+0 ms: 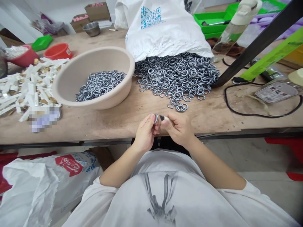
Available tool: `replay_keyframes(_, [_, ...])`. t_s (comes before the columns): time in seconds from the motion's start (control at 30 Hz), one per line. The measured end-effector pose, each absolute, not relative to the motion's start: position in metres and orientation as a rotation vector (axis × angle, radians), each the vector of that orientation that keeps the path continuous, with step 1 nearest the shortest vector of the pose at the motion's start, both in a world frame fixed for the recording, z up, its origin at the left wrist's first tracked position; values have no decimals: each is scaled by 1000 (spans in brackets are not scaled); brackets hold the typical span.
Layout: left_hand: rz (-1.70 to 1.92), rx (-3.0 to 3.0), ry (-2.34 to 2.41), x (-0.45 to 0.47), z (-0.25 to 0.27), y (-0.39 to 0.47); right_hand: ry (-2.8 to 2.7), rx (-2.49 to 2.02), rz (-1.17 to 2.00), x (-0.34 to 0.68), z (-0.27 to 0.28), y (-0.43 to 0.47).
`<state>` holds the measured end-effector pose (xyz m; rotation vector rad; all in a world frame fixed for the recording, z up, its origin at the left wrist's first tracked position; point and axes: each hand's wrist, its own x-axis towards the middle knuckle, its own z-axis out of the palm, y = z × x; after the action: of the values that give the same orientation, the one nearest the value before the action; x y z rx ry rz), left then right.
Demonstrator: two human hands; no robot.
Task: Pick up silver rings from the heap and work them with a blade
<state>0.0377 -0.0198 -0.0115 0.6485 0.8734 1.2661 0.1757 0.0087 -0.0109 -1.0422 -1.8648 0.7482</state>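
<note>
Well, the left hand (145, 134) has its thumb and fingers pinched together on one grey ring (157, 118), with no gap to spare. The ring stands on edge at those fingertips, over the near edge of the table (118, 124), its round face turned sideways toward the other hand. The right hand (181, 129) is curled closed around a small tool (162, 118); most of it is hidden in the grip, so what kind it is I cannot tell. The tool's long axis runs sideways, and its dark end points left from the right thumb at the ring. The two are just beside each other; whether they touch is too small to make out. The left hand is the nearer one to the ring, since it holds it, with the right fingertips only slightly off to the right.

Just beyond the right fingers lie a few loose rings (181, 108) on the wood. Past these, straight ahead of both hands, a large heap of rings (175, 75) spills from the mouth of a white sack (168, 37). Ahead and to the left of the left fingers sits a beige basin (118, 101), partly filled with similar rings. Farther left of the fingers are scattered white strips (30, 85), with a red bowl (57, 52) behind them.
</note>
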Motion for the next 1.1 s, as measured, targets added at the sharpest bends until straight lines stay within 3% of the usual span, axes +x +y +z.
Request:
replay_keyframes(0.27, [1307, 468, 869, 42, -8, -22, -2082, -1019, 402, 174, -12, 4])
replay_keyframes(0.53, [1285, 477, 851, 40, -13, -23, -2087, -1035, 539, 174, -17, 3])
replay_keyframes(0.67, [1202, 665, 777, 40, -18, -29, -1881, -1340, 612, 188, -26, 29])
replay_keyframes(0.83, [1160, 673, 834, 30, -28, -26, -2077, -1769, 219, 202, -29, 63])
replay_keyframes(1.0, [1231, 599, 892, 15, -33, -11, -2229, -1904, 134, 196, -28, 71])
replay_keyframes(1.1, [1246, 510, 949, 9, -28, -4, -2159, -1785, 288, 194, -26, 68])
